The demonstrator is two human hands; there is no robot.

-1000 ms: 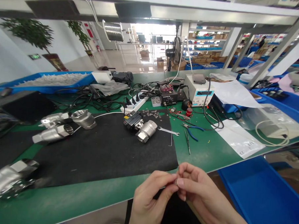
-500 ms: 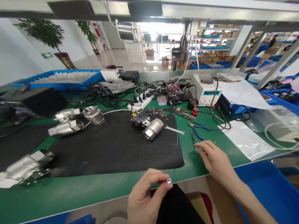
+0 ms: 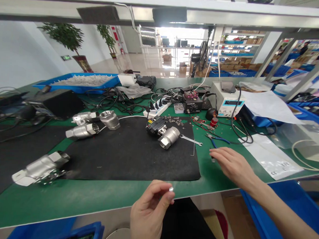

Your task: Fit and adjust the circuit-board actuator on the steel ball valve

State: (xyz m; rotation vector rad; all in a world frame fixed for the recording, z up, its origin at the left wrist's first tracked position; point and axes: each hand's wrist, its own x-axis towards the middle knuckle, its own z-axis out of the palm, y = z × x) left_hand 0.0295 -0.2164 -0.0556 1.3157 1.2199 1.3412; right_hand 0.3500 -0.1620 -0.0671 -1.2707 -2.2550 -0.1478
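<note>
My left hand (image 3: 148, 212) is raised in front of the bench edge, thumb and forefinger pinched on a small shiny metal part (image 3: 171, 188). My right hand (image 3: 233, 165) reaches out flat over the green bench top (image 3: 92, 197), fingers together and lying over the tweezers (image 3: 213, 158), just right of the black mat (image 3: 131, 155). Blue-handled pliers (image 3: 217, 139) lie just beyond the right hand. A steel valve with a black actuator (image 3: 164, 131) rests on the mat, with a small wrench (image 3: 191, 140) beside it.
Several steel valve bodies (image 3: 86, 127) and another (image 3: 42, 168) lie at the left. Loose washers (image 3: 175, 121), a power strip (image 3: 158, 110), cables and a power supply (image 3: 227, 99) crowd the back. A clear plastic bag (image 3: 270, 157) lies at right; blue bins (image 3: 279, 216) sit below.
My hands were together on the small part; the right hand let go and reached out to the tweezers on the bench. The left hand keeps the part. The view shifted left.
</note>
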